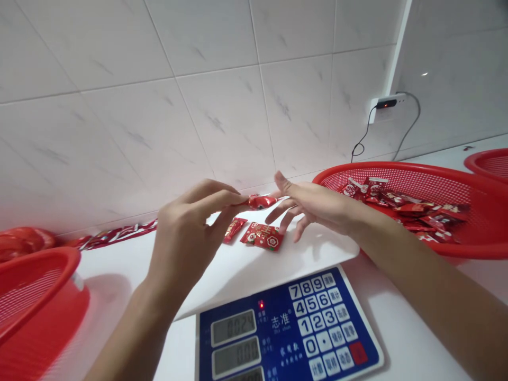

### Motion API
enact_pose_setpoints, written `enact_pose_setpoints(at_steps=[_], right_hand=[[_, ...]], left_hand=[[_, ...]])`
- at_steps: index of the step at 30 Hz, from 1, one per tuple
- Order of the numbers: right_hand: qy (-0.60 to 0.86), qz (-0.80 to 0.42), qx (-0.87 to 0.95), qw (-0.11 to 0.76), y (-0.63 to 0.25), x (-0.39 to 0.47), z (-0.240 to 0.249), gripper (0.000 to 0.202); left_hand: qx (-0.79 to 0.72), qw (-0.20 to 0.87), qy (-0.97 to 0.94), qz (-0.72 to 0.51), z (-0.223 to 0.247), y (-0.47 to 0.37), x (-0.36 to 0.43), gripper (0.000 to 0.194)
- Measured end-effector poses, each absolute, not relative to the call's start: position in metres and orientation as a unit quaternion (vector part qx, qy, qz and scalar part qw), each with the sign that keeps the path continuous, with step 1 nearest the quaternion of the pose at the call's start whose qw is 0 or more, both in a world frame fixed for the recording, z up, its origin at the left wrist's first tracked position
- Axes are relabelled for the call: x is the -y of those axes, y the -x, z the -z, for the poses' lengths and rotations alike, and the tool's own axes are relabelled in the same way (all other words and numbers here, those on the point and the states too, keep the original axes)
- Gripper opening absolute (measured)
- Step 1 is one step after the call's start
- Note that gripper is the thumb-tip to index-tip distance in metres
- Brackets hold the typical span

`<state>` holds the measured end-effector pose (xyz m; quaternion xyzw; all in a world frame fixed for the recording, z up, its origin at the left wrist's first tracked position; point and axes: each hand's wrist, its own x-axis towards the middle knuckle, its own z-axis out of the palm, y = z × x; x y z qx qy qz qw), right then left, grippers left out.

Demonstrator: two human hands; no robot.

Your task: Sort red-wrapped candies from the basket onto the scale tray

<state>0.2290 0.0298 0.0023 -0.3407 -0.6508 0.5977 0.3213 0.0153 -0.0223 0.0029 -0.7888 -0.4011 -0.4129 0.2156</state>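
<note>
Your left hand (184,227) pinches a red packet (262,201) over the white tray (319,251) — your right hand (317,206), fingers spread, is at the packet's three o'clock; two more packets (262,237) lie toward its six.

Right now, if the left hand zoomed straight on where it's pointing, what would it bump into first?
Probably the right hand: the left hand points towards it, with the red packet it holds in front. I can't tell the depth for sure, so it might just miss.
</note>
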Motion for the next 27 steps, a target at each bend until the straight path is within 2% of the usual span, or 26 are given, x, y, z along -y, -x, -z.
enact_pose_setpoints(at_steps=[3,6,9,11,15,20,27], right_hand=[[0.304,-0.600,0.652,0.351,-0.2269,-0.0292,-0.0024,0.018],[0.347,-0.554,0.643,0.401,-0.2251,-0.0284,-0.0021,0.026],[0.337,-0.550,0.645,0.410,-0.2243,-0.0278,-0.0013,0.033],[0.322,-0.560,0.642,0.413,-0.2244,-0.0278,-0.0006,0.033],[0.308,-0.567,0.646,0.409,-0.2258,-0.0297,0.0010,0.030],[0.284,-0.584,0.650,0.394,-0.2272,-0.0313,0.0011,0.028],[0.302,-0.569,0.658,0.389,-0.2276,-0.0274,-0.0020,0.030]], left_hand=[[0.347,0.223,0.823,0.389,-0.0040,-0.0171,0.0221,0.015],[0.361,0.132,0.851,0.358,-0.0076,-0.0163,0.0209,0.016],[0.449,0.018,0.785,0.426,-0.0086,-0.0136,0.0184,0.035],[0.513,-0.084,0.743,0.423,-0.0083,-0.0127,0.0166,0.044],[0.498,-0.267,0.754,0.334,-0.0089,-0.0139,0.0145,0.037],[0.470,-0.276,0.759,0.356,-0.0103,-0.0142,0.0152,0.026],[0.478,-0.263,0.764,0.345,-0.0094,-0.0141,0.0166,0.028]])
